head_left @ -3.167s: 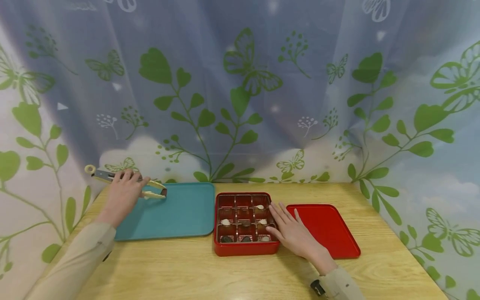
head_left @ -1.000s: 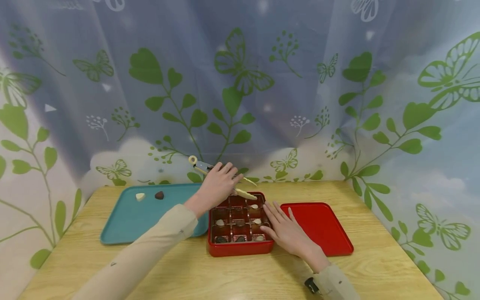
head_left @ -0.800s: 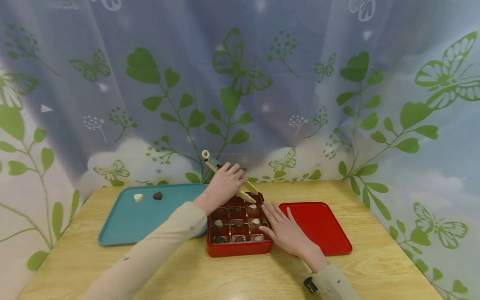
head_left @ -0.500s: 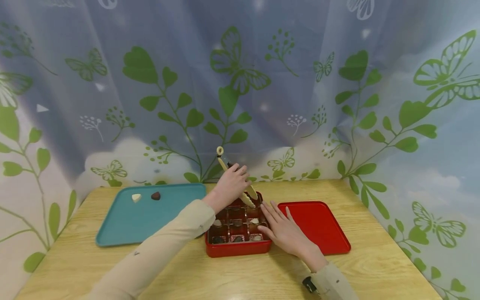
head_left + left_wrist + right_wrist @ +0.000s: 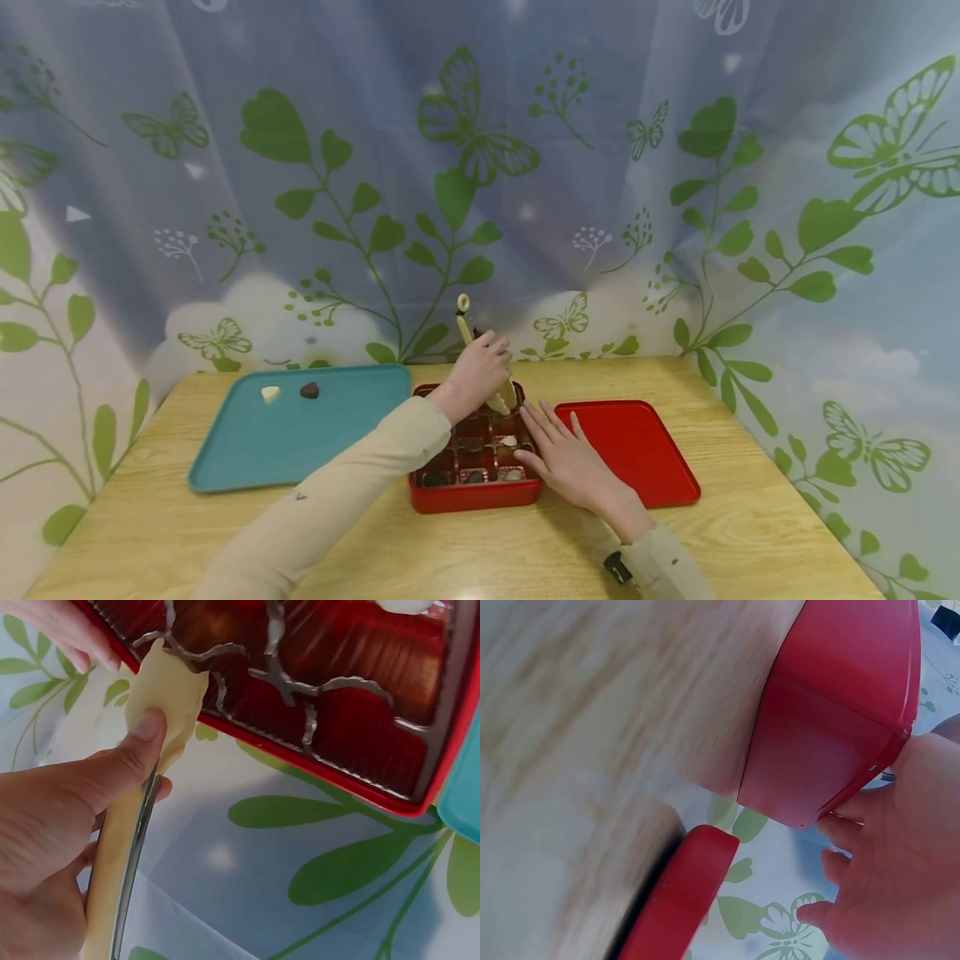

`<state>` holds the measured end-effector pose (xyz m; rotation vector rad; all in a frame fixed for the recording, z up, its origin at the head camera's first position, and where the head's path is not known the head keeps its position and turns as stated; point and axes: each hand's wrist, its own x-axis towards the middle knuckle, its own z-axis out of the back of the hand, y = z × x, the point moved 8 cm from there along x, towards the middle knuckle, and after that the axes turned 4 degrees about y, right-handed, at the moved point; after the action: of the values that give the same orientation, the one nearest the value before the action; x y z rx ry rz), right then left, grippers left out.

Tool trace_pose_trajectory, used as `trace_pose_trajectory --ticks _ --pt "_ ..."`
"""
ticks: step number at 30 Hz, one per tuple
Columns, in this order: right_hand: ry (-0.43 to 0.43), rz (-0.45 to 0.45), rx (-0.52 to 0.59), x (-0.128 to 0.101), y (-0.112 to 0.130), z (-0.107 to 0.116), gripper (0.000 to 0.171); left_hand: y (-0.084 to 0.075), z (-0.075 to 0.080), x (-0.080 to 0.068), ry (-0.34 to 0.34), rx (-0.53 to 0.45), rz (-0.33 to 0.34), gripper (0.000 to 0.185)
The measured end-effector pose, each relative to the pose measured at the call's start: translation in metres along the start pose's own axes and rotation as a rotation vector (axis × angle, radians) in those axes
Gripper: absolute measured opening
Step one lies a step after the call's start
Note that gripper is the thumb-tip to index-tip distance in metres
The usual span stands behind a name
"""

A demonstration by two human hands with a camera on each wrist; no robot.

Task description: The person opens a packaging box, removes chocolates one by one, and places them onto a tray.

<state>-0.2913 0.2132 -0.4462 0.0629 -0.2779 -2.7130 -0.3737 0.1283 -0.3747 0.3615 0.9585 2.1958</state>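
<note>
My left hand (image 5: 477, 372) grips a pair of cream tongs (image 5: 462, 327), held steeply with the tips down at the back right of a red box (image 5: 476, 498). In the left wrist view the thumb presses along one tong arm (image 5: 169, 690); whether anything sits between the tips is hidden. The box has a divided insert with a white chocolate (image 5: 507, 441), a dark chocolate (image 5: 435, 479) and several others. My right hand (image 5: 573, 467) rests against the box's right side, fingers straight; in the right wrist view they touch the box wall (image 5: 817, 742).
Left of the box lies a teal tray (image 5: 300, 450) bearing a white chocolate (image 5: 270, 393) and a dark chocolate (image 5: 309, 390). A red lid (image 5: 637, 454) lies flat at the right, partly behind my right hand. A patterned curtain (image 5: 337, 250) hangs behind the wooden table (image 5: 510, 554).
My left hand has released the dark chocolate on the teal tray and carried the tongs right to the box. The tongs have turned steeper and drawn closer together. My right hand keeps its place.
</note>
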Motion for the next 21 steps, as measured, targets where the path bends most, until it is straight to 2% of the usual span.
trace_pose_trajectory --ticks 10,15,21 --pt "-0.008 0.005 -0.006 -0.001 0.0 0.0 0.073 0.003 -0.001 -0.007 -0.026 -0.022 0.024 0.021" --pt "-0.007 0.003 -0.001 0.0 -0.001 0.0 0.073 0.002 0.006 -0.002 -0.031 -0.003 0.018 0.018" --pt "0.012 0.004 -0.004 0.001 0.0 0.0 0.073 -0.009 0.008 0.006 0.016 0.042 -0.008 0.018"
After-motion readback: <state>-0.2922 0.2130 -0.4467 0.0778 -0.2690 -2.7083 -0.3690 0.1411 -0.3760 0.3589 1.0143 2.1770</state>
